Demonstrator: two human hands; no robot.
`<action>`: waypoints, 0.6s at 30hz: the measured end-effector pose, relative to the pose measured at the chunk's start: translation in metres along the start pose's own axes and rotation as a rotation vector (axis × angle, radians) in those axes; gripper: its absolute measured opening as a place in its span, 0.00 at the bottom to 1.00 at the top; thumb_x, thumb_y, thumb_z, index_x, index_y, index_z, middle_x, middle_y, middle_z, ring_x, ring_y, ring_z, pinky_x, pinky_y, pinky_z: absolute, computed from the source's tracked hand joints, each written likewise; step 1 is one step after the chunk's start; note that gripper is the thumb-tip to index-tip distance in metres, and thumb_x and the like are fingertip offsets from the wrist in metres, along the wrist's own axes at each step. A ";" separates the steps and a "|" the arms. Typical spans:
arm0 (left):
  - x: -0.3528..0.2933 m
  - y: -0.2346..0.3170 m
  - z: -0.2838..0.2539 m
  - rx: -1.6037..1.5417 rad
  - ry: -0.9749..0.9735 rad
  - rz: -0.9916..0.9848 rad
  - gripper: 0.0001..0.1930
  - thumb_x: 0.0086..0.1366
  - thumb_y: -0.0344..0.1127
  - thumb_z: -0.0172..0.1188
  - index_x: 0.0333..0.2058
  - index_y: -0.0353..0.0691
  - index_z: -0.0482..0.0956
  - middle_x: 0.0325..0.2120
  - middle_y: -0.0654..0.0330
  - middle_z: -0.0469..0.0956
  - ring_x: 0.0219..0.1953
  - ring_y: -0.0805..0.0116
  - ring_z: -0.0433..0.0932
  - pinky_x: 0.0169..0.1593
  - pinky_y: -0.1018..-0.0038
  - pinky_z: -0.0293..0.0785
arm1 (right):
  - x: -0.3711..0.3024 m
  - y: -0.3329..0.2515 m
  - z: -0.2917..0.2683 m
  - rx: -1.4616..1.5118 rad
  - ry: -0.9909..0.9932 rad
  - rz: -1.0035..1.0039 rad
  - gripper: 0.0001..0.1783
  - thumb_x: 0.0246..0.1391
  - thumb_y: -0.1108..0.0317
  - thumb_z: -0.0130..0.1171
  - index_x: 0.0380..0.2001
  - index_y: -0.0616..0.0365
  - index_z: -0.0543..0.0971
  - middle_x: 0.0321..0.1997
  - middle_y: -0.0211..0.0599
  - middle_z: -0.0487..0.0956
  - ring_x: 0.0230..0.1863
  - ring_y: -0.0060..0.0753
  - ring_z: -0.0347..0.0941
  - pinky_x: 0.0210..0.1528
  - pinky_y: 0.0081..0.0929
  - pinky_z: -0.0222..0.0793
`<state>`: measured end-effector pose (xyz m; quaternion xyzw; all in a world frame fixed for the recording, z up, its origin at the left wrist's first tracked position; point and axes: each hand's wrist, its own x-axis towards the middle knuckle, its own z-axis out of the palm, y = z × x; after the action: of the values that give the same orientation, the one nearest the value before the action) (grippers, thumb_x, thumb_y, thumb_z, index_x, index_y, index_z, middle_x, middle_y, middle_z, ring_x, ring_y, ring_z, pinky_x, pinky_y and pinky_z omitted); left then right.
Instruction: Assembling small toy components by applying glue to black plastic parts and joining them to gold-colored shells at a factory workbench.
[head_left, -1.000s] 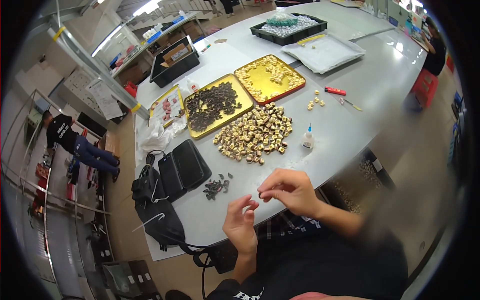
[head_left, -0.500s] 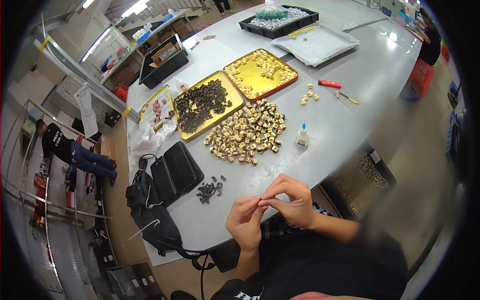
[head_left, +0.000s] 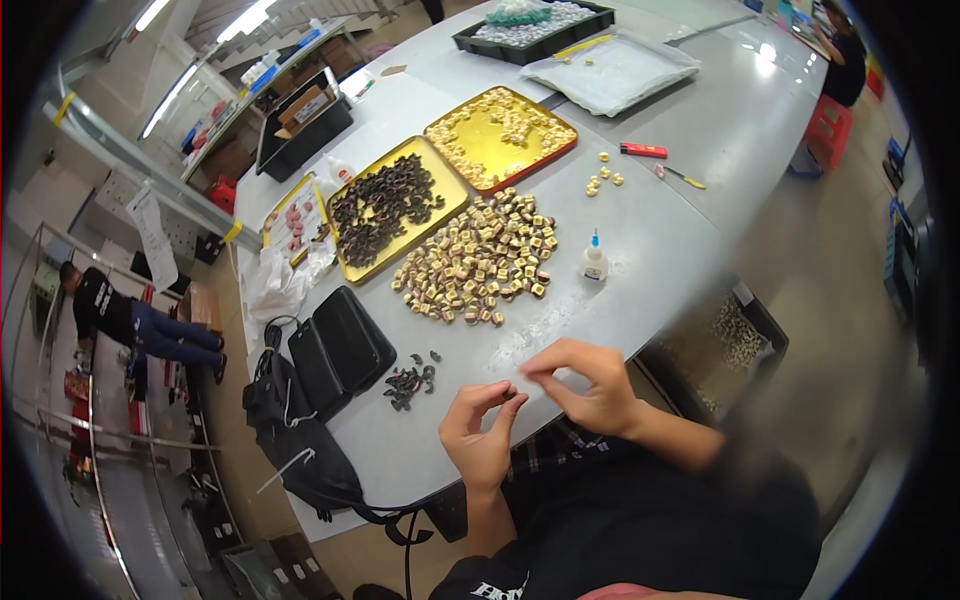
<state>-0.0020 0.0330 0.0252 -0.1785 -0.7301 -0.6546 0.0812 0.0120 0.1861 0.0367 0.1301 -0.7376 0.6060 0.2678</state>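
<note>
At the table's near edge my left hand (head_left: 478, 430) pinches a small dark piece (head_left: 510, 393) between thumb and fingertips. Just right of it, my right hand (head_left: 592, 392) is closed in a pinch, its fingertips slightly smeared; whatever they hold is too small to make out. A few dark curved pieces (head_left: 408, 385) lie left of my hands. Beyond them spreads a heap of small cream-and-brown blocks (head_left: 478, 262). A small glue bottle (head_left: 594, 262) with a blue tip stands upright to the right of the heap.
A yellow tray (head_left: 440, 222) bears dark curved pieces; a red-rimmed one (head_left: 550, 158) bears cream pieces. A black case (head_left: 342, 340) and cables lie at left. A red box cutter (head_left: 643, 150) rests at right. Below the table edge is a black bin (head_left: 752, 340). Two people work farther off.
My hands have come apart: the right fingertips have drawn up and away from the left, baring the dark piece in the left pinch. The whole view has shifted slightly.
</note>
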 end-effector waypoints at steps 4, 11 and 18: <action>-0.003 -0.010 -0.003 -0.277 0.100 -0.115 0.11 0.49 0.16 0.62 0.33 0.31 0.76 0.27 0.57 0.76 0.31 0.67 0.77 0.36 0.75 0.75 | 0.002 0.024 -0.033 -0.262 0.362 -0.163 0.15 0.41 0.83 0.59 0.36 0.64 0.74 0.36 0.42 0.77 0.38 0.35 0.74 0.42 0.27 0.70; -0.001 -0.018 -0.004 -0.506 0.177 -0.251 0.11 0.51 0.17 0.61 0.34 0.30 0.74 0.26 0.55 0.76 0.29 0.68 0.76 0.35 0.74 0.75 | 0.029 0.044 -0.054 -0.329 0.497 0.068 0.25 0.43 0.75 0.63 0.46 0.61 0.68 0.50 0.43 0.71 0.49 0.34 0.68 0.50 0.30 0.65; -0.003 -0.017 -0.006 -0.486 0.166 -0.304 0.11 0.52 0.18 0.62 0.36 0.30 0.74 0.27 0.54 0.76 0.30 0.68 0.77 0.36 0.74 0.75 | 0.027 0.066 -0.055 -0.345 0.196 0.307 0.24 0.47 0.72 0.61 0.47 0.63 0.67 0.47 0.40 0.72 0.46 0.33 0.71 0.49 0.28 0.66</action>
<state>-0.0064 0.0254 0.0096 -0.0272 -0.5614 -0.8271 -0.0031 -0.0311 0.2582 0.0036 -0.0905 -0.8118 0.5144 0.2612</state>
